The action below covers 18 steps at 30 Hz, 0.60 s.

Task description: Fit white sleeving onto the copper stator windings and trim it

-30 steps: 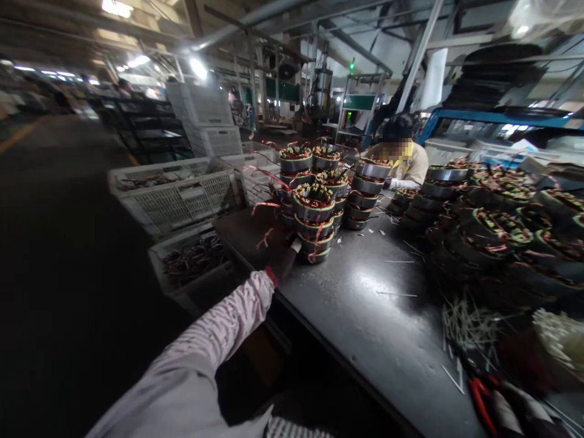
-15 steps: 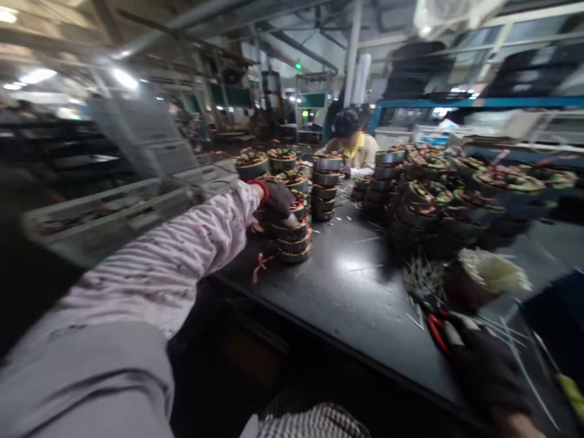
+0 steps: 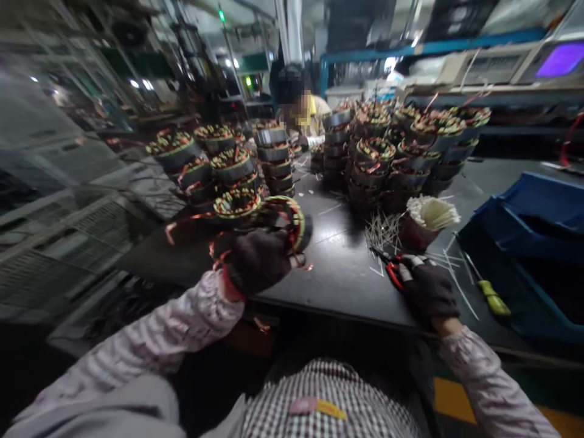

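Observation:
My left hand (image 3: pixel 260 261), in a dark glove, grips a motor stator (image 3: pixel 298 224), a steel ring wound with copper wire. The stator is tilted, its winding turned towards me, beside a stack topped by another stator (image 3: pixel 237 202). Loose copper leads hang around my left fingers. At the right, my gloved right hand (image 3: pixel 429 289) rests low over the table, its fingers closed round red-handled pliers (image 3: pixel 393 275). The dark jaws point at a heap of thin white strips (image 3: pixel 384 234). Behind that hand stands a cup (image 3: pixel 417 231) packed with white strips.
Stacked stators (image 3: pixel 274 152) line the table (image 3: pixel 333 280), with more stacks (image 3: pixel 410 161) at the right. A yellow-handled screwdriver (image 3: pixel 493 298) lies before blue bins (image 3: pixel 538 243). Grey crates (image 3: pixel 86 237) stand at the left. Across the table sits a person (image 3: pixel 319 112).
My left hand has come back towards me from the stack, now with a stator in it. The view has swung right and down. The pliers stay in my right hand.

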{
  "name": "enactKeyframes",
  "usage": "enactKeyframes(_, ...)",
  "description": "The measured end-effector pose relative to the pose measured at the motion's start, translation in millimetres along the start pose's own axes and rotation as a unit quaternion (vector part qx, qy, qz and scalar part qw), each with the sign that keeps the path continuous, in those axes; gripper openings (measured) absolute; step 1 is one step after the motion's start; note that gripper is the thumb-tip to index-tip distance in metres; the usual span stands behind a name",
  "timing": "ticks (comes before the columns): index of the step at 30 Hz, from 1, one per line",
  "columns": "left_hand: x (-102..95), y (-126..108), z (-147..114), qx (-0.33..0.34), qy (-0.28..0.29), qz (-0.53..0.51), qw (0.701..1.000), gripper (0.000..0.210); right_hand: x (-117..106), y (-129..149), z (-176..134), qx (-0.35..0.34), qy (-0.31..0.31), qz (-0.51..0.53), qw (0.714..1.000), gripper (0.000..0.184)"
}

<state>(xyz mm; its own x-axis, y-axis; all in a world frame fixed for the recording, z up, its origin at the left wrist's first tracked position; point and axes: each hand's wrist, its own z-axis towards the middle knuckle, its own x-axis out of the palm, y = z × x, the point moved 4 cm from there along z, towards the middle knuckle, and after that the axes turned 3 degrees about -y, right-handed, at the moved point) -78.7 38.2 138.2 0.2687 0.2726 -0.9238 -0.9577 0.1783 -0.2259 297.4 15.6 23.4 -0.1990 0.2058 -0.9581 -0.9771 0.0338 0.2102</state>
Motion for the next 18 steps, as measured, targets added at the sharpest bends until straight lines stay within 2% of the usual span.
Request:
enactKeyframes(3,49.8,-50.1,-5.7,0.109,0.169,-0.024,0.979,0.040,7.3,-6.4,4.2,0.015,-0.012,-0.006,1.000,0.051)
enactKeyframes(5,78.8,-76.0,-6.2,0.154,0.226,-0.042,0.961,0.037,12.5,-11.0,6.6,0.003,-0.039,0.006,0.999,0.048)
enactKeyframes(7,99.3,-92.2,-7.0,0.184,0.242,-0.057,0.951,0.042,14.2,-15.4,6.4,-0.010,-0.091,0.027,0.995,0.044)
enactKeyframes(9,107.4,-95.0,-7.6,0.187,0.216,-0.133,0.949,0.047,12.8,-16.2,2.3,-0.036,-0.151,0.060,0.986,0.041)
enactKeyframes(12,101.3,-71.4,-7.4,0.156,0.096,-0.313,0.932,0.044,11.3,-5.5,-10.4,-0.104,-0.210,0.125,0.964,0.036)
enactKeyframes(14,97.1,-51.5,-9.8,0.175,0.012,-0.354,0.919,0.042,13.2,9.5,-18.9,-0.145,-0.213,0.157,0.953,0.035)
enactKeyframes(15,98.1,-46.4,-11.9,0.206,-0.008,-0.351,0.914,0.042,14.9,18.6,-21.6,-0.160,-0.203,0.183,0.949,0.035)
enactKeyframes(17,108.0,-45.6,-14.0,0.245,-0.006,-0.360,0.901,0.050,17.9,38.2,-22.3,-0.185,-0.169,0.259,0.933,0.033)
enactKeyframes(18,115.7,-48.3,-12.5,0.230,-0.003,-0.378,0.897,0.054,18.6,47.1,-20.1,-0.189,-0.155,0.300,0.922,0.030)
